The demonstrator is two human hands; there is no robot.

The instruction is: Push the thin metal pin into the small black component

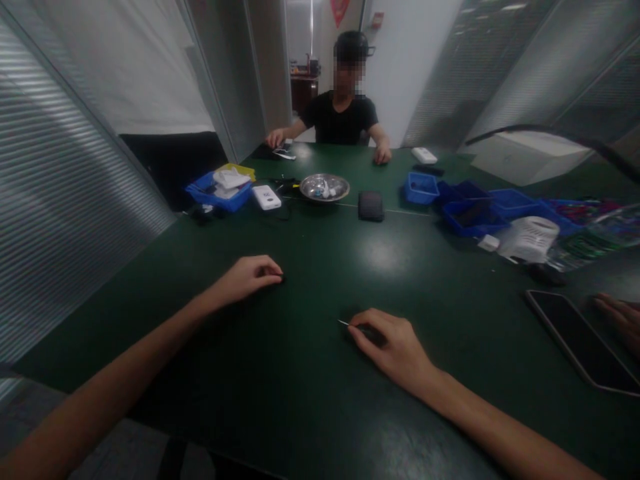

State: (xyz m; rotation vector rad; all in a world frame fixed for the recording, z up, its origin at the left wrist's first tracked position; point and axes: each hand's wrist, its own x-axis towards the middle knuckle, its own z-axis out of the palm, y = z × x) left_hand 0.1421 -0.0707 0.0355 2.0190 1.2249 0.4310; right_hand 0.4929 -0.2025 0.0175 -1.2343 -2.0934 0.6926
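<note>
My left hand (247,277) rests on the dark green table (320,413) with its fingers curled, pinching a small dark object (283,277) at the fingertips. My right hand (393,343) lies lower and to the right, fingers closed around a thin tool (345,324) whose fine metal tip points left. A small dark shape sits on the table just above that tip. The two hands are about a forearm's width apart.
A metal bowl (324,187), a white device (267,197), a dark pad (371,206) and blue bins (470,207) line the far side. A person sits opposite. A tablet (580,340) and another person's hand (620,320) are at right.
</note>
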